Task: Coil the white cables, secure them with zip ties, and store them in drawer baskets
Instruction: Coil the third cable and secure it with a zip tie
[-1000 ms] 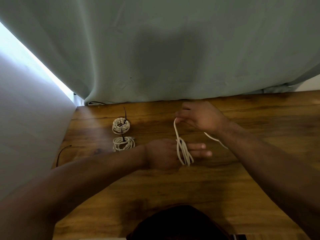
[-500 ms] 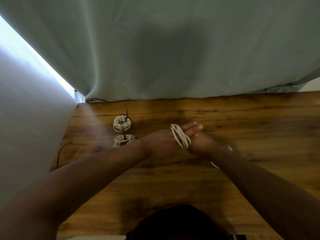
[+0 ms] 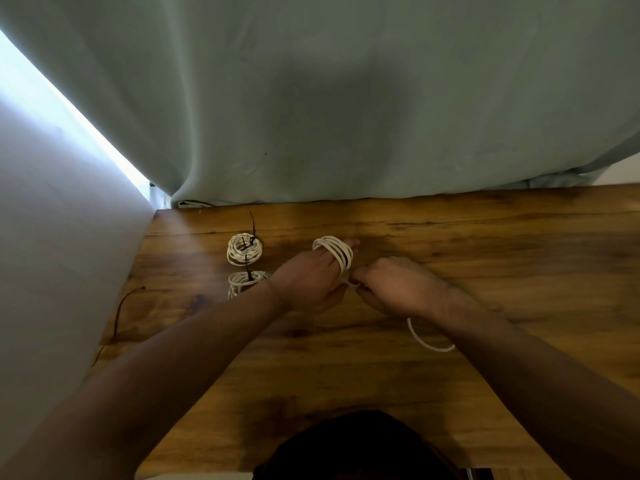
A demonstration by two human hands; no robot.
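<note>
Right hand (image 3: 394,289) has come out from under the left hand (image 3: 308,282) to its right side, as the left fingers swing to point at the curtain (image 3: 311,98).

Left fingers lie straight, the white cable (image 3: 334,252) wound round them above the table (image 3: 485,237). The right fingertips pinch the strand just beside the coil, and the loose tail (image 3: 429,342) trails under the right wrist. The cable looks light, limp and springy, so it is best pinched across all turns where they bunch. Its band slants from far left to near right, across the fingers. Two tied coils (image 3: 244,249) lie beside the left wrist, and a spare zip tie (image 3: 119,313) lies near the table's left edge.
</note>
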